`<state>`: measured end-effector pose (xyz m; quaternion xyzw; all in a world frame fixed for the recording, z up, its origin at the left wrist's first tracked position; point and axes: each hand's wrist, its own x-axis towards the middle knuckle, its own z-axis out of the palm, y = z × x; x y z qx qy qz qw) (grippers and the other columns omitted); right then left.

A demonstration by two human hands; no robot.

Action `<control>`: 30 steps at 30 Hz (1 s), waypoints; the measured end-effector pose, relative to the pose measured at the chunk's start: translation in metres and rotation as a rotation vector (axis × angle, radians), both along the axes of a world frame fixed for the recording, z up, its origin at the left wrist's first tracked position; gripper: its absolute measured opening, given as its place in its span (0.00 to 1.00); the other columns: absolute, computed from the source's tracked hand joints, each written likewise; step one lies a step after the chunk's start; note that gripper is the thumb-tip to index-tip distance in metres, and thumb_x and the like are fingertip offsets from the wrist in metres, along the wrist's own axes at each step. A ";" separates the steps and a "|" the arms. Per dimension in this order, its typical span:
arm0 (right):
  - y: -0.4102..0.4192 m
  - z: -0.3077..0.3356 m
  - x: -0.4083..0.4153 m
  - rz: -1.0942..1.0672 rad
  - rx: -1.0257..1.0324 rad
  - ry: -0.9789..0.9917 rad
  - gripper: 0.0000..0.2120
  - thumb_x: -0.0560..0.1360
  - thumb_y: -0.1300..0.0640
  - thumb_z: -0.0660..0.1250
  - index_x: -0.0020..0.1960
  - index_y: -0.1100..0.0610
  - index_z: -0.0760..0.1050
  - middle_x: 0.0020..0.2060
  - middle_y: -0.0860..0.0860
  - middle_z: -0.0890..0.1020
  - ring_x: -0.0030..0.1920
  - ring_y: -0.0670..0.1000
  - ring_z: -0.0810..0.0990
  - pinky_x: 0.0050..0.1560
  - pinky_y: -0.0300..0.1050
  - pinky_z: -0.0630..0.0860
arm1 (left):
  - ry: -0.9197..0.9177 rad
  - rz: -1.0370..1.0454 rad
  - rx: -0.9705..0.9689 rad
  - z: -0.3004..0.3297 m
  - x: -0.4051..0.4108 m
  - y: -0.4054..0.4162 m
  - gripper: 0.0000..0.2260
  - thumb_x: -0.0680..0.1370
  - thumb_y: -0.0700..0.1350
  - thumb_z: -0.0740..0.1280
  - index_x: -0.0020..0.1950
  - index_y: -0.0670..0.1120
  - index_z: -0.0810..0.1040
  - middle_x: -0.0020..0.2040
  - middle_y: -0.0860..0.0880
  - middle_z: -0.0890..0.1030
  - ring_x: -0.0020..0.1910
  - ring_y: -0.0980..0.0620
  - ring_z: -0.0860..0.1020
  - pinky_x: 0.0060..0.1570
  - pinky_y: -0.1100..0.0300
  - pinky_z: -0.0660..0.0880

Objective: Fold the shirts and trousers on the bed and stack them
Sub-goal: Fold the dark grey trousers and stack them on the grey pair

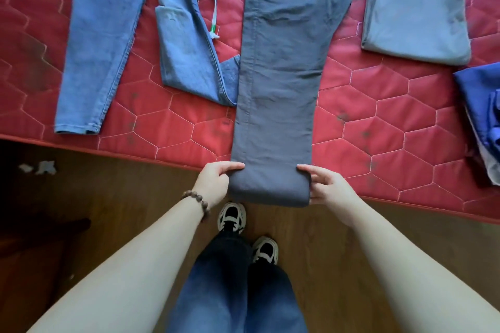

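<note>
Grey trousers [278, 84] on red mattress [378, 105], both hands pinching folded end, left hand [213, 184], right hand [328, 189]

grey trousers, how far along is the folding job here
Done: one folded grey garment lies at the right. In hand: left hand and right hand grip the grey trousers at their near end. Left: the blue jeans, the drawstring trousers, and stacking.

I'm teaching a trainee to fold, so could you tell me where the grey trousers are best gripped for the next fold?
At the two corners of the folded near end of the grey trousers, from either side, where the left hand and right hand pinch it: that end overhangs the bed edge.
</note>
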<state>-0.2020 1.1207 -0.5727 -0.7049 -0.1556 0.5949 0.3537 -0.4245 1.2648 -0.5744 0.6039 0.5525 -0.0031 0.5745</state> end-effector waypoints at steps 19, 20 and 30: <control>0.179 0.064 0.125 -0.060 0.200 -0.131 0.09 0.69 0.61 0.64 0.39 0.57 0.84 0.27 0.46 0.79 0.27 0.42 0.72 0.27 0.33 0.67 | -0.364 -0.058 -0.001 0.065 0.138 0.194 0.13 0.80 0.35 0.61 0.38 0.42 0.79 0.27 0.56 0.77 0.27 0.61 0.73 0.29 0.64 0.70; 0.203 0.055 0.137 -0.190 0.147 -0.071 0.12 0.70 0.63 0.63 0.35 0.57 0.84 0.25 0.47 0.79 0.24 0.43 0.73 0.27 0.33 0.68 | -0.363 0.020 -0.028 0.055 0.154 0.215 0.12 0.80 0.37 0.61 0.39 0.41 0.79 0.28 0.53 0.78 0.28 0.59 0.74 0.29 0.66 0.70; 0.227 -0.050 0.146 -0.161 -0.384 -0.061 0.16 0.75 0.48 0.69 0.35 0.54 0.68 0.29 0.52 0.63 0.27 0.49 0.62 0.30 0.39 0.59 | 0.019 0.284 -0.517 -0.058 0.175 0.245 0.14 0.79 0.52 0.65 0.58 0.42 0.77 0.49 0.45 0.80 0.48 0.46 0.79 0.49 0.51 0.75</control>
